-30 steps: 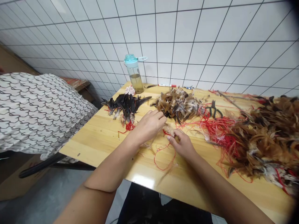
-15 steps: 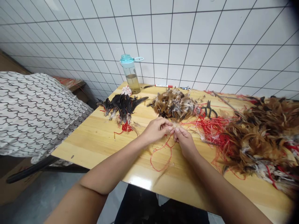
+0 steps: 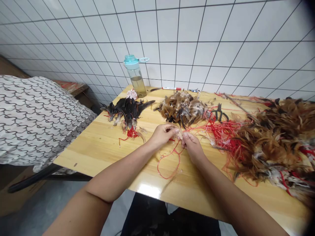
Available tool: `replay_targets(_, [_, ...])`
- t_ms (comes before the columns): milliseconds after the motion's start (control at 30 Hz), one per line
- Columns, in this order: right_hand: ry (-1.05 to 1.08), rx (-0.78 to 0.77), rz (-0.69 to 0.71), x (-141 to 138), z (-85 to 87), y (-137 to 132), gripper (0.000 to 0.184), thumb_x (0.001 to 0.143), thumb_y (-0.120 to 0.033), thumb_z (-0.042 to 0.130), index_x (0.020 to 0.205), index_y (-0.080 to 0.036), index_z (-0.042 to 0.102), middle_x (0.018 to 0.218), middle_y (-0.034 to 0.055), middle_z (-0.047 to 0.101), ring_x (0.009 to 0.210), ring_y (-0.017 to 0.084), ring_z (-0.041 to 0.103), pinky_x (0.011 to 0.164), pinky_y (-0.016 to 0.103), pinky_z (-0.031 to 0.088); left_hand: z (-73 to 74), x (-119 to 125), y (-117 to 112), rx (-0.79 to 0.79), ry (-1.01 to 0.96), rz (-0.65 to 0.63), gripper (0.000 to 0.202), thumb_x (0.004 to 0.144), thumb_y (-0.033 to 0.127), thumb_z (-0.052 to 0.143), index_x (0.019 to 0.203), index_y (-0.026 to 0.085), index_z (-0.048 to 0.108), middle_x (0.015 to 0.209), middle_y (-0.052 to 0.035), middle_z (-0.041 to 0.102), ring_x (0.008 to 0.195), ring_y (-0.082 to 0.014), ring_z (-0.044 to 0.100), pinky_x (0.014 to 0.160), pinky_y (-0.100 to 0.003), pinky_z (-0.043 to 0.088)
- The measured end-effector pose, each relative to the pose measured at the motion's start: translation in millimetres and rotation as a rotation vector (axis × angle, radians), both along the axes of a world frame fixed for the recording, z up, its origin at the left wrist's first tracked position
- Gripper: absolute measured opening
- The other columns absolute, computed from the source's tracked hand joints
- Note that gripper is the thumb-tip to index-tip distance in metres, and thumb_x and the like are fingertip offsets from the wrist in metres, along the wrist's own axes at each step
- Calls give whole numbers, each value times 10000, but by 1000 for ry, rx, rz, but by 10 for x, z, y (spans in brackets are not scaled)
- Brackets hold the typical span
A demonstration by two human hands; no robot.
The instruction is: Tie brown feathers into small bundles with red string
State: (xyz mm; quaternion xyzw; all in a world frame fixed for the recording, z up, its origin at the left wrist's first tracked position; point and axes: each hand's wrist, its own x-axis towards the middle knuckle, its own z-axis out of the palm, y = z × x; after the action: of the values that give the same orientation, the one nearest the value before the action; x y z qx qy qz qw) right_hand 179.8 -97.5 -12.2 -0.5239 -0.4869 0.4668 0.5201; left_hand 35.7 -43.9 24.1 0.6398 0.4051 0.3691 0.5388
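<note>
Near the middle of the wooden table (image 3: 98,152), my left hand (image 3: 165,134) is closed in a pinch on a small pale feather (image 3: 180,133). Facing it, my right hand (image 3: 192,144) is also closed, thumb and finger pressed together at the feather's other side. Red string (image 3: 158,167) runs from between the hands and lies in a loop on the table just below them. Right behind my fingers is a heap of brown feathers (image 3: 182,106). The exact spot where string and feather meet is hidden by my fingers.
Black feathers (image 3: 129,109) tied with red string lie left. A bottle (image 3: 138,85) and a red-capped marker (image 3: 171,88) stand and lie along the wall. Cutting pliers (image 3: 220,113), tangled red string (image 3: 225,134) and a large brown feather pile (image 3: 273,144) fill the right side.
My fingertips have drawn slightly apart, and the pale feather now shows between them. The string loop keeps nearly the same place on the table. The view has shifted a little.
</note>
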Motion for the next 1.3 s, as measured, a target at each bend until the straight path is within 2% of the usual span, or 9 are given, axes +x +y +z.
replay_targets(167, [-118, 29, 60, -16, 9, 12, 376, 810, -559, 521, 750, -194, 590, 521, -57, 408, 487, 107, 389, 498, 241, 329, -37, 2, 10, 53, 0, 82, 265, 771, 395, 623, 767, 130, 635, 708, -23, 633, 677, -124, 553, 659, -245, 438])
replay_targets(300, [-145, 34, 46, -9, -4, 17, 326, 806, -510, 524, 716, -200, 569, 510, -59, 403, 484, 105, 374, 495, 238, 318, -41, -15, 19, 71, 67, 9, 276, 771, 404, 624, 758, 128, 634, 724, -25, 637, 691, -126, 557, 671, -247, 437])
replay_targets(567, [-254, 72, -156, 65, -45, 43, 255, 814, -438, 510, 701, -213, 554, 546, -42, 441, 532, 127, 390, 527, 249, 325, -34, -25, 19, -44, -17, 4, 377, 734, 495, 662, 716, 122, 614, 626, -6, 567, 592, -96, 496, 588, -228, 392])
replay_targets(800, [-505, 186, -138, 75, -56, 33, 201, 847, -331, 489, 751, -208, 617, 730, 25, 654, 703, 178, 576, 676, 294, 424, -100, -17, 19, 30, 111, -98, 365, 814, 468, 567, 702, 124, 608, 615, -2, 555, 577, -89, 470, 565, -220, 358])
replay_targets(1000, [-852, 282, -177, 49, -17, -37, 233, 908, -295, 455, 810, -212, 649, 816, 60, 677, 780, 201, 605, 689, 305, 427, -98, 15, -7, 58, 97, -60, 299, 769, 420, 627, 748, 126, 672, 705, -34, 643, 659, -122, 543, 626, -236, 410])
replay_targets(1133, [-1124, 373, -233, 10, 31, -90, 286, 940, -312, 432, 812, -196, 659, 760, 72, 667, 725, 194, 587, 640, 297, 378, -131, 46, -16, 40, 60, -72, 292, 767, 407, 637, 740, 120, 682, 759, -70, 688, 714, -154, 597, 698, -271, 452])
replay_targets(1200, [-1180, 388, -250, 0, 49, -103, 304, 947, -321, 424, 809, -190, 661, 745, 75, 669, 704, 191, 584, 624, 299, 364, -141, 56, -21, 56, 43, -78, 294, 777, 408, 629, 729, 122, 681, 775, -76, 696, 739, -162, 613, 732, -281, 464])
replay_targets(1300, [-1130, 353, -243, 5, 62, -104, 259, 938, -301, 440, 893, -192, 671, 807, 77, 698, 739, 199, 610, 639, 300, 389, -139, 55, -22, 48, 45, -15, 295, 775, 417, 632, 738, 128, 678, 772, -65, 695, 735, -159, 613, 732, -280, 471])
